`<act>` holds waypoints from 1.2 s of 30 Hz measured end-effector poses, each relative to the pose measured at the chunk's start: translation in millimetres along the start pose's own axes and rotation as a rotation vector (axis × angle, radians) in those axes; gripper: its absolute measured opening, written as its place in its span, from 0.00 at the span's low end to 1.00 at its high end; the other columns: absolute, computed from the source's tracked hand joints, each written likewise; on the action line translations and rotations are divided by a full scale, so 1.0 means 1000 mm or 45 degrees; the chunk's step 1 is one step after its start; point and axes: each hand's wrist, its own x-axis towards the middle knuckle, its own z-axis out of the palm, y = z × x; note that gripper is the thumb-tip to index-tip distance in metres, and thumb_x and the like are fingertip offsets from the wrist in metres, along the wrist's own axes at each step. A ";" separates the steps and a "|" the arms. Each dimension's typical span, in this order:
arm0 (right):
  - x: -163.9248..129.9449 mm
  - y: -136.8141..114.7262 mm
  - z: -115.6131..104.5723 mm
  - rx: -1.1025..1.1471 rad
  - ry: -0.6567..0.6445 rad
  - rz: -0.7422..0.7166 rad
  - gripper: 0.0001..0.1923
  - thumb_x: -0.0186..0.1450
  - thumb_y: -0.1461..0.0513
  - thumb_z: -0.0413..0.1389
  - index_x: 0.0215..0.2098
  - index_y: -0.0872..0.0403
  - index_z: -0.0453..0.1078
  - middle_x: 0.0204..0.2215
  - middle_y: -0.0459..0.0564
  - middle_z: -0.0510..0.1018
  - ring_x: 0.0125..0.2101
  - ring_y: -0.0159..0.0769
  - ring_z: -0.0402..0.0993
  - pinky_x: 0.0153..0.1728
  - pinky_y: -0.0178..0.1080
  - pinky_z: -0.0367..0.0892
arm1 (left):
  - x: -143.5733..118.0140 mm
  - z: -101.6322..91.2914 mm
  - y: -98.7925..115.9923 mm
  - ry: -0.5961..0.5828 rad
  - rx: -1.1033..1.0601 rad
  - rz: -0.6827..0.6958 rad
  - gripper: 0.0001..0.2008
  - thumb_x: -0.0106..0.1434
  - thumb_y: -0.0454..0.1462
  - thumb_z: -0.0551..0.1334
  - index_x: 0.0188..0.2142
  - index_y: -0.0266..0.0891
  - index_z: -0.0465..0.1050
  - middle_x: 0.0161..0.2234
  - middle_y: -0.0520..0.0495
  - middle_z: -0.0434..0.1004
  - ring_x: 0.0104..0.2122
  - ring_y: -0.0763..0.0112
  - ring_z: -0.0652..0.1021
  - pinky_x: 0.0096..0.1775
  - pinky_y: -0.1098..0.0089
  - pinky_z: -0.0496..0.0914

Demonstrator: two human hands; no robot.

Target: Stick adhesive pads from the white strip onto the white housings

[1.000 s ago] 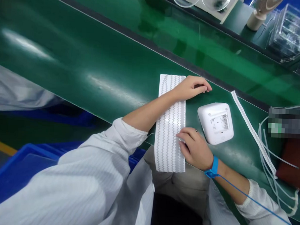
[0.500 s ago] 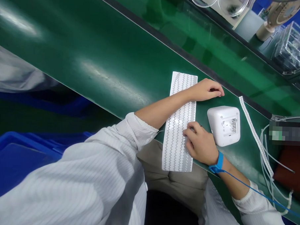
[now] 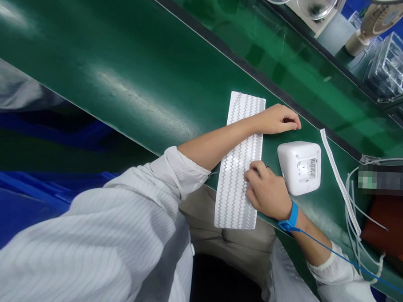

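A long white sheet [image 3: 235, 183] printed with grey zigzag rows lies on the green table [image 3: 131, 68] and hangs over its near edge. My left forearm rests across the sheet, and my left hand [image 3: 275, 120] lies curled on the table just past its right edge. My right hand [image 3: 265, 191], with a blue wrist strap [image 3: 290, 219], presses its fingertips on the sheet's right side. A small white square device [image 3: 300, 166] sits just right of both hands, touched by neither.
A narrow white zigzag strip [image 3: 337, 179] and thin white cables [image 3: 358, 220] lie right of the device. A dark red object [image 3: 385, 226] is at the far right. Clear compartment boxes [image 3: 395, 66] and a small fan [image 3: 370, 25] stand behind. Blue bins [image 3: 22, 205] sit below left.
My right hand slid up along the sheet's right side towards the device. My left hand stays curled in the same place. The camera view shifted slightly.
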 end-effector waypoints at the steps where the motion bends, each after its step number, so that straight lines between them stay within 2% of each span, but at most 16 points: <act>1: 0.000 0.000 0.000 0.003 0.002 0.001 0.10 0.73 0.67 0.56 0.51 0.54 0.75 0.57 0.59 0.77 0.42 0.45 0.75 0.28 0.42 0.57 | 0.000 0.000 0.000 -0.003 0.003 -0.003 0.15 0.76 0.38 0.63 0.51 0.42 0.91 0.53 0.44 0.93 0.53 0.57 0.88 0.57 0.55 0.79; 6: -0.001 0.001 0.004 0.029 0.076 0.003 0.09 0.75 0.67 0.54 0.49 0.54 0.75 0.55 0.58 0.79 0.41 0.43 0.75 0.29 0.43 0.58 | -0.001 -0.001 0.002 -0.019 0.013 -0.013 0.15 0.76 0.38 0.63 0.51 0.43 0.91 0.54 0.44 0.93 0.54 0.57 0.87 0.60 0.55 0.78; 12: -0.001 0.001 0.017 0.034 0.193 0.012 0.08 0.73 0.68 0.56 0.47 0.52 0.75 0.54 0.57 0.81 0.40 0.44 0.76 0.29 0.45 0.58 | 0.000 -0.001 0.001 -0.024 0.028 -0.014 0.15 0.76 0.39 0.64 0.52 0.43 0.92 0.53 0.43 0.93 0.53 0.57 0.88 0.59 0.54 0.79; 19: -0.003 0.002 0.016 0.074 0.186 0.026 0.07 0.72 0.68 0.57 0.46 0.52 0.74 0.55 0.57 0.81 0.40 0.45 0.76 0.30 0.46 0.63 | 0.000 -0.001 0.000 -0.027 0.033 -0.018 0.15 0.76 0.39 0.64 0.51 0.44 0.91 0.53 0.45 0.93 0.54 0.58 0.87 0.60 0.56 0.78; 30: -0.008 0.009 0.013 0.350 0.273 0.000 0.08 0.75 0.67 0.54 0.49 0.51 0.71 0.54 0.58 0.81 0.45 0.47 0.81 0.42 0.46 0.77 | 0.000 0.000 0.000 -0.037 0.029 -0.001 0.15 0.76 0.38 0.64 0.52 0.44 0.92 0.54 0.44 0.92 0.53 0.58 0.87 0.61 0.55 0.77; 33: -0.008 0.012 0.013 0.461 0.293 0.023 0.09 0.75 0.68 0.54 0.50 0.50 0.70 0.54 0.57 0.81 0.48 0.47 0.82 0.46 0.47 0.79 | 0.000 0.001 -0.001 -0.030 0.026 0.005 0.15 0.75 0.37 0.64 0.51 0.45 0.92 0.53 0.45 0.92 0.53 0.58 0.87 0.61 0.55 0.77; 36: -0.008 0.014 0.013 0.559 0.331 0.051 0.08 0.75 0.68 0.54 0.49 0.49 0.69 0.53 0.56 0.80 0.45 0.44 0.81 0.45 0.45 0.78 | 0.001 0.001 -0.001 -0.030 0.032 0.004 0.14 0.75 0.37 0.64 0.50 0.45 0.91 0.53 0.46 0.92 0.52 0.58 0.87 0.61 0.55 0.77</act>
